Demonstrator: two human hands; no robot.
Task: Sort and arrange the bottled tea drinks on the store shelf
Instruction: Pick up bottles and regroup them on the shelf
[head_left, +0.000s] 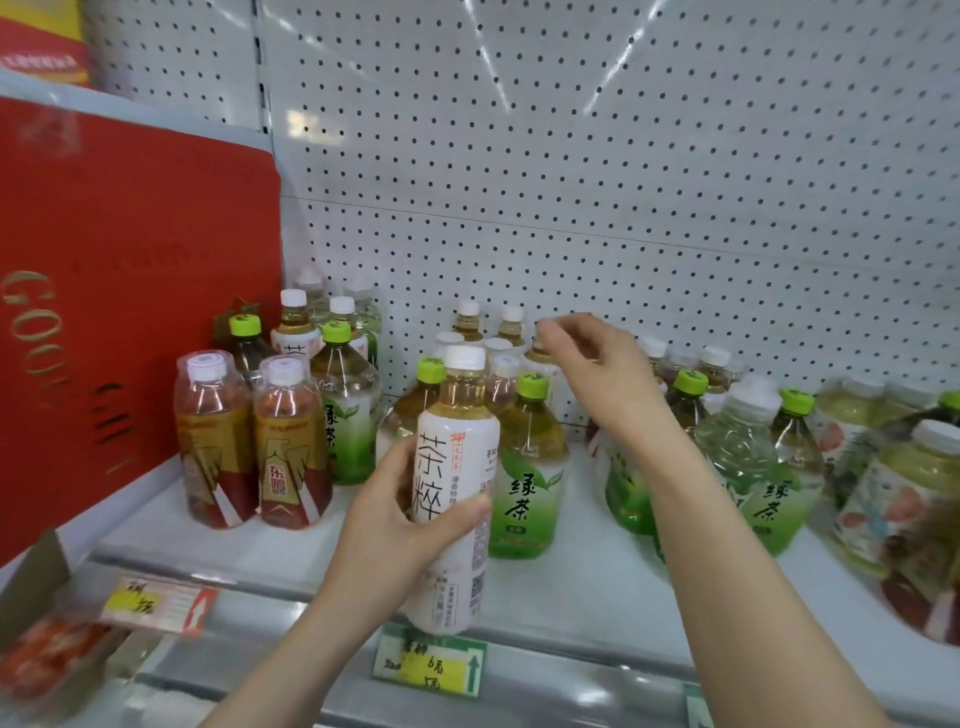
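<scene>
Behind right hand (597, 374), half-hidden bottle (538, 362).

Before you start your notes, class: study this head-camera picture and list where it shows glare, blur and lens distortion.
Head view: bright streaks of glare cross the pegboard back panel. The right hand is smeared at the fingertips. The bottles at the right edge look blurred and stretched. The shelf's front edge bows with the wide lens. The white-label bottle, held by the left hand, reads sharp.
</scene>
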